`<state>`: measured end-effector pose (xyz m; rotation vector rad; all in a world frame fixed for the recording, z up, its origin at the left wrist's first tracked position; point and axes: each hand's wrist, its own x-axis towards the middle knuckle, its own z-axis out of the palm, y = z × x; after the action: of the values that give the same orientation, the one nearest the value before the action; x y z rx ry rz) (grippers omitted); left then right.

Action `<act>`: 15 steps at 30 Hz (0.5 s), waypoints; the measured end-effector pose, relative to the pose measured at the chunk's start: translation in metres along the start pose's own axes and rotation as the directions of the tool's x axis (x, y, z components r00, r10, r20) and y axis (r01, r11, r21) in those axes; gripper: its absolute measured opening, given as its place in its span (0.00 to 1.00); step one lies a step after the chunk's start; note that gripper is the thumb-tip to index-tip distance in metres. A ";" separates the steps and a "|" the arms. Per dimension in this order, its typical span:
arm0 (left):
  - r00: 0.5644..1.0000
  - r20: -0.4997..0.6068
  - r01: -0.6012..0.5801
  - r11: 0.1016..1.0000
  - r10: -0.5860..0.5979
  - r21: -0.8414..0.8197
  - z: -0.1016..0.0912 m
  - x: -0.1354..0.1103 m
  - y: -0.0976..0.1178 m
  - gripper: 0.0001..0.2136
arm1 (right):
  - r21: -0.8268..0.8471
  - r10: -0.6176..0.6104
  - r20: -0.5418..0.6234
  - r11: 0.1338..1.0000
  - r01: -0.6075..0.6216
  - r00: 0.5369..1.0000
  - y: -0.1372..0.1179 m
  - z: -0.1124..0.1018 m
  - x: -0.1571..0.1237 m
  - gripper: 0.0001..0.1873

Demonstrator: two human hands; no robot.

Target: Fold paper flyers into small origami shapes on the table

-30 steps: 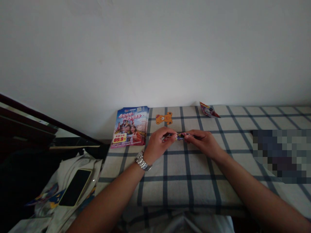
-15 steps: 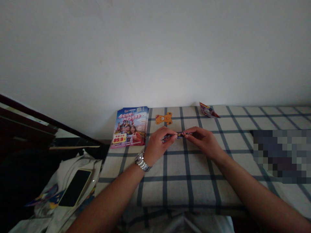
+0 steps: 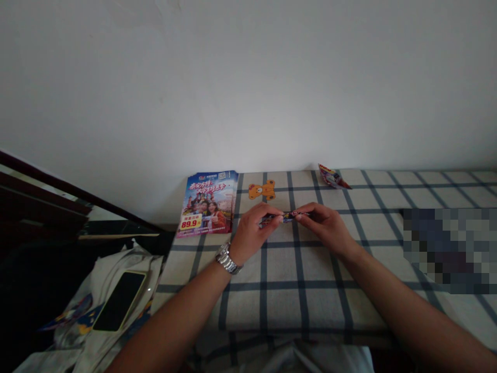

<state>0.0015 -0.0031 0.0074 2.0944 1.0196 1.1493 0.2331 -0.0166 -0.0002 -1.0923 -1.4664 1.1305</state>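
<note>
- Paper strip [image 3: 288, 217], printed, its long axis running sideways between your hands.
- Your left hand [image 3: 253, 230] pinches its left end, your right hand [image 3: 328, 228] its right; neither is nearer.

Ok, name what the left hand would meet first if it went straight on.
Beyond the printed paper it pinches, the left hand would probably meet the right hand first, at its fingers; depth is unclear.

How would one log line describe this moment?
left grip: pinching printed paper; right grip: pinching same paper; nearby: bear figure, leaflet stack
</note>
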 end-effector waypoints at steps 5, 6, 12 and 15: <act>0.999 0.016 0.032 0.999 -0.031 -0.042 0.000 0.000 0.000 0.06 | 0.033 0.022 0.002 0.999 -0.022 1.000 0.001 0.000 0.000 0.14; 0.999 0.021 0.038 0.998 -0.037 -0.052 0.000 0.000 0.000 0.07 | 0.031 0.028 0.005 0.999 -0.028 1.000 0.001 -0.001 0.000 0.14; 0.997 0.037 0.073 0.995 -0.071 -0.074 0.000 0.000 -0.001 0.08 | 0.034 0.038 0.015 0.999 -0.038 0.999 -0.001 -0.001 0.000 0.14; 0.995 0.035 0.092 0.992 -0.089 -0.091 0.001 0.000 -0.001 0.09 | 0.057 0.037 0.017 0.998 -0.038 0.999 -0.002 -0.001 0.000 0.13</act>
<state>0.0022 -0.0029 0.0061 1.9673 1.0161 1.0955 0.2339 -0.0170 0.0015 -1.0773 -1.4221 1.2031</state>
